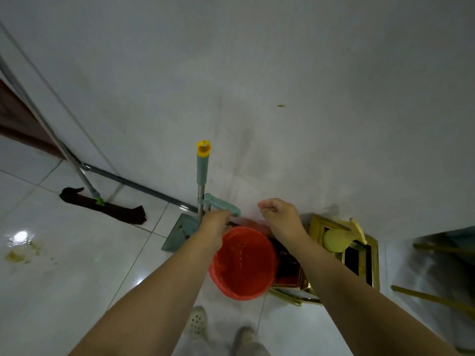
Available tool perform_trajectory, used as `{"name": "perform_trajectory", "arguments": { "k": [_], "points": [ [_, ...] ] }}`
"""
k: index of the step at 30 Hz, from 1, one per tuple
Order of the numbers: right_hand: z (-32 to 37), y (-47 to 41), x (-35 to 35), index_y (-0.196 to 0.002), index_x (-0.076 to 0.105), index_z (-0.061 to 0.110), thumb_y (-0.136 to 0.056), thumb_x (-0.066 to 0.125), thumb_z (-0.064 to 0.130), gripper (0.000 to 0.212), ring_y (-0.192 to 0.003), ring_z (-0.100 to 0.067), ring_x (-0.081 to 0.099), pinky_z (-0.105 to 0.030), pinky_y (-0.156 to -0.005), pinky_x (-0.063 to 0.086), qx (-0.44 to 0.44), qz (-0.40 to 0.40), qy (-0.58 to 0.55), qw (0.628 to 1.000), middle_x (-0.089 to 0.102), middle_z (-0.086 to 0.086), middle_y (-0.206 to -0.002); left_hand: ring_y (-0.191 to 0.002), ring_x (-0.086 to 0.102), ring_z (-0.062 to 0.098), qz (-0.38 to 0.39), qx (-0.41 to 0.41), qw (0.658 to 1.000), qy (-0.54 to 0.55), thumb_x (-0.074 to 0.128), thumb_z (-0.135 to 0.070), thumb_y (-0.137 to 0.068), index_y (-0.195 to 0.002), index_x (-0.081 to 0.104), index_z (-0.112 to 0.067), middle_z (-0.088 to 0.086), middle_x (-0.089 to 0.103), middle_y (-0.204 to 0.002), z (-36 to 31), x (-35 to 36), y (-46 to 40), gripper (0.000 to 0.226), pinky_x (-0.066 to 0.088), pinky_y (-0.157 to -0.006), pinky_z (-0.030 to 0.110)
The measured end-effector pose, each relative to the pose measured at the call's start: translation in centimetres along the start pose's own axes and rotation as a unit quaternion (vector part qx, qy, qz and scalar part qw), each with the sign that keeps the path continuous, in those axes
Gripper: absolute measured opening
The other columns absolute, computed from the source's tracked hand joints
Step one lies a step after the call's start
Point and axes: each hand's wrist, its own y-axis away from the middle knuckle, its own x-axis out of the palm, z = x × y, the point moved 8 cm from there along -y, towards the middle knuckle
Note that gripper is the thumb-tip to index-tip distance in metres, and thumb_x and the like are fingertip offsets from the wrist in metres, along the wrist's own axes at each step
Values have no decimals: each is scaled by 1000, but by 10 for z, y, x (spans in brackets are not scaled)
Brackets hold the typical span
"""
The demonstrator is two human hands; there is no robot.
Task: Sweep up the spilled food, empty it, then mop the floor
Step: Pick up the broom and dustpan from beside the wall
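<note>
1. Looks like we're at the tail end of the sweep/empty part: our left hand (214, 222) grips the teal broom and dustpan set (203, 176), which stands upright against the wall (282, 60) just behind the red bin (244, 263)
2. Our right hand (279, 214) hovers above the bin with fingers loosely curled, nothing in it
3. Can't tell if any food is in the bin
4. A yellowish smear (19, 254) is on the floor tiles (77, 265) off to the left, so mopping isn't done
5. Next we'd let go of the set and reach for the mop (102, 204) leaning on the wall further left
</note>
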Motion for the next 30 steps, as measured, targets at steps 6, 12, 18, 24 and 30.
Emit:
{"name": "perform_trajectory", "arguments": {
  "k": [6, 12, 18, 24, 30],
  "points": [
    [-8, -30, 1, -104, 70, 12, -92, 55, 8, 19, -97, -15, 61, -24, -85, 48, 3, 25, 8, 1000, 66, 1, -101, -76, 56, 16, -2, -63, 976, 210, 50, 1, -93, -87, 56, -5, 9, 59, -83, 7, 11, -22, 11, 47, -82, 28],
    [1, -55, 13, -104, 70, 15, -93, 53, 9, 21, -95, -11, 58, -24, -86, 46, -28, 107, 21, 994, 62, 7, -99, -63, 61, 21, -39, -79, 966, 243, 59, -10, -91, -87, 57, -4, 12, 63, -74, 15, -3, -21, 7, 56, -47, 27],
    [22, -59, 28, -104, 72, 10, -92, 54, 7, 22, -91, -7, 59, -16, -82, 43, -82, 167, 42, 982, 64, 7, -96, -92, 57, 24, -43, -40, 952, 299, 61, -25, -90, -85, 59, -11, 8, 62, -89, 23, -31, -24, 15, 45, -100, 43],
    [42, -47, 58, -104, 72, 9, -90, 54, 4, 23, -91, -7, 60, -17, -85, 44, -137, 234, 71, 960, 65, 6, -94, -52, 57, 14, -110, -19, 956, 271, 63, -32, -89, -79, 61, -11, 0, 60, -51, 54, -74, -5, 23, 51, -49, 26],
    [69, -16, 95, -88, 67, 24, -89, 53, 5, 23, -83, -13, 63, -26, -82, 52, -184, 300, 75, 933, 66, 8, -84, -42, 43, 6, -159, 61, 959, 227, 56, -29, -93, -80, 56, -14, 0, 57, -63, 61, -105, 24, 20, 37, -36, 18]
  ]
}}
